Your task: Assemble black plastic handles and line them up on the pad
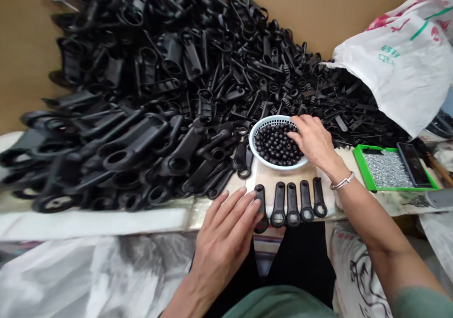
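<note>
A heap of black handles (159, 96) fills the far left, within reach. Five handles (293, 204) lie in a row on the near board, rings toward the person. The left hand (226, 233) rests open, fingers steadying the leftmost, while the right hand (313, 141) dips curled fingers into the basket (255, 131) of beads (278, 144); whether it grips one is hidden.

Both hands (226, 233) (313, 141) forward, fingers loose

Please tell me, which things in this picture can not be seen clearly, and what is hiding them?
- Right hand fingertips: dipped in the white basket of black balls; a held ball cannot be told.
- Leftmost black handle: partly under the left hand fingers.
- Black parts pile: blurred at left, cut off by the top edge.
- Green tray contents: too small to identify.
</note>
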`<state>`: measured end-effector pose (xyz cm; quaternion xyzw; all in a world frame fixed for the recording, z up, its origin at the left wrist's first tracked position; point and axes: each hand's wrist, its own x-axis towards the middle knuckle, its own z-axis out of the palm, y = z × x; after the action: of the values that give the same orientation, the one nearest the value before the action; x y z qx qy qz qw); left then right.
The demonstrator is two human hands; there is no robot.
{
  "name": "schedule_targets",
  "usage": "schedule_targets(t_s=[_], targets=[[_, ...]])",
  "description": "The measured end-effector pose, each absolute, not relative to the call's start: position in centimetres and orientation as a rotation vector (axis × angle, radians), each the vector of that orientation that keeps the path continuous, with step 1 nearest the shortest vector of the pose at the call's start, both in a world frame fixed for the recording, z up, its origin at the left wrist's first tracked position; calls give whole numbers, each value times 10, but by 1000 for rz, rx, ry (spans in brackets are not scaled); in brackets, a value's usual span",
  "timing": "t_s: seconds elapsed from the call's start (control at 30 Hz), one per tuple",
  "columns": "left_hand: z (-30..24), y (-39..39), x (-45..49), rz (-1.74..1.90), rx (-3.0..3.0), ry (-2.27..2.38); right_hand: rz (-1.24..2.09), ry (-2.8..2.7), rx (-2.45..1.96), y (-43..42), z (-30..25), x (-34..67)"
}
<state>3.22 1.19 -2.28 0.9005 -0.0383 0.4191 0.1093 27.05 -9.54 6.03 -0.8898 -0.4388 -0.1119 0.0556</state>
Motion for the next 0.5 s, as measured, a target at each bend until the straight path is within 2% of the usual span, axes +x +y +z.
schedule_targets(t_s=[0.1, 0.27, 0.5], targets=[[-22, 14, 33, 1248, 2668, -126, -176, -957, -2852, -106, 61, 280], [-23, 14, 34, 1228, 2697, -141, 330, -715, -2473, -109, 53, 299], [-23, 11, 32, 1221, 2701, -136, 283, -542, -2207, -125, 60, 297]])
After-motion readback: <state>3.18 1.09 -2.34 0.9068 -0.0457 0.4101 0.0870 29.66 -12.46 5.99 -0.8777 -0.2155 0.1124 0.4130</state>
